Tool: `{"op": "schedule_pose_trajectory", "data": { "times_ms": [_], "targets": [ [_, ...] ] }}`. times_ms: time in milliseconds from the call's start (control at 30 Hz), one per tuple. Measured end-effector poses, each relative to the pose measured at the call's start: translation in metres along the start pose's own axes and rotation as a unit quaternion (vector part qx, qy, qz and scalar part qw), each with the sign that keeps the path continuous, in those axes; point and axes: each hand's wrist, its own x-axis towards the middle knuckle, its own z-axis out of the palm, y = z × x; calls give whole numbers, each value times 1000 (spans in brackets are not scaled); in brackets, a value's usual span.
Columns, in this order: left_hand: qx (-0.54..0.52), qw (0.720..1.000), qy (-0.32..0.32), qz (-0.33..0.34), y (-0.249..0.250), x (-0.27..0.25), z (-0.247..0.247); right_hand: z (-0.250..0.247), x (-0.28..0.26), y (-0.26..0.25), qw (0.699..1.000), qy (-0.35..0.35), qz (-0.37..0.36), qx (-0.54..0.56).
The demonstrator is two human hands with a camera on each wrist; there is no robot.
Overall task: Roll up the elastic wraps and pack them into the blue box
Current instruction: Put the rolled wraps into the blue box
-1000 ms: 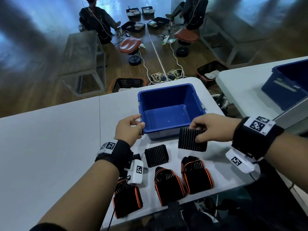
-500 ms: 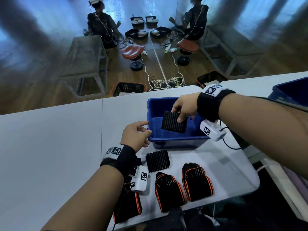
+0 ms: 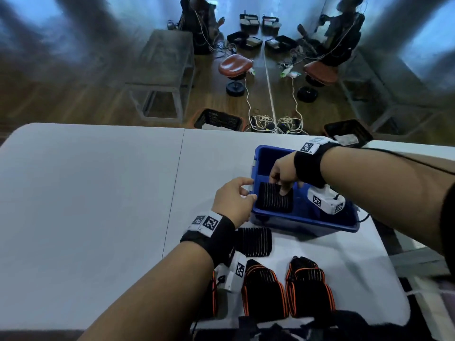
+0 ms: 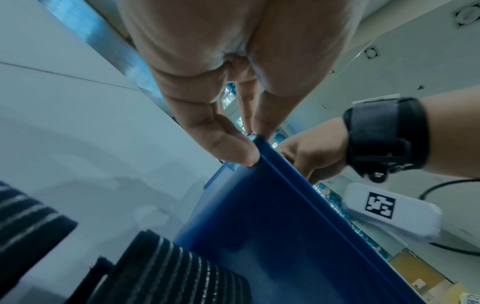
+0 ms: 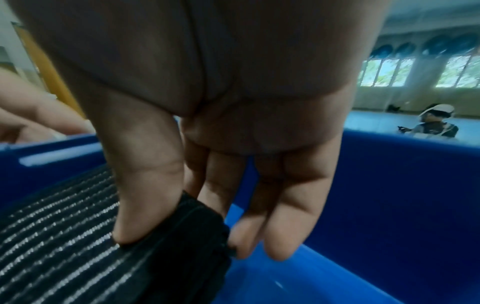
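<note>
Head overhead; wrists close, sharing box (image 3: 305, 219).

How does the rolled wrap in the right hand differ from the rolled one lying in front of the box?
The held wrap is inside the blue box, near its left wall; the table wrap lies on the table outside the box's near wall. The right hand pinches the held wrap's edge between thumb and fingers; nothing touches the table wrap. Both are black, ribbed and rolled.

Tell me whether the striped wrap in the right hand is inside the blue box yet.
Inside: the rolled wrap sits below the blue box rim, by its left wall, right hand pinching its edge.
</note>
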Motion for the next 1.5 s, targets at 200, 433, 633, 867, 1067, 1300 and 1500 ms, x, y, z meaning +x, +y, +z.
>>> {"op": "schedule_pose_trajectory", "data": {
  "times_ms": [200, 433, 633, 867, 1067, 1300, 1500],
  "targets": [
    [-8, 1000, -2, -1, -5, 4, 1, 16, 33, -13, 995, -60, 5, -74],
    [-11, 1000, 0, -4, -7, 2, 3, 24, 56, -12, 994, -86, 12, -67],
    [-21, 1000, 2, -2, -8, 1, 3, 29, 63, -10, 993, -103, 6, -59],
    [-34, 999, 10, -6, -7, 0, 3, 30, 66, -11, 989, -85, -19, -118],
    [-45, 999, 7, -1, -5, -4, 1, 20, 30, -12, 985, 27, -55, -159],
    [-51, 999, 0, 2, 1, -6, -1, 5, -74, 64, 960, 268, -84, 7],
    [26, 999, -4, 31, 9, -4, -7, 85, -96, 138, 926, 350, 50, 134]
  ]
}}
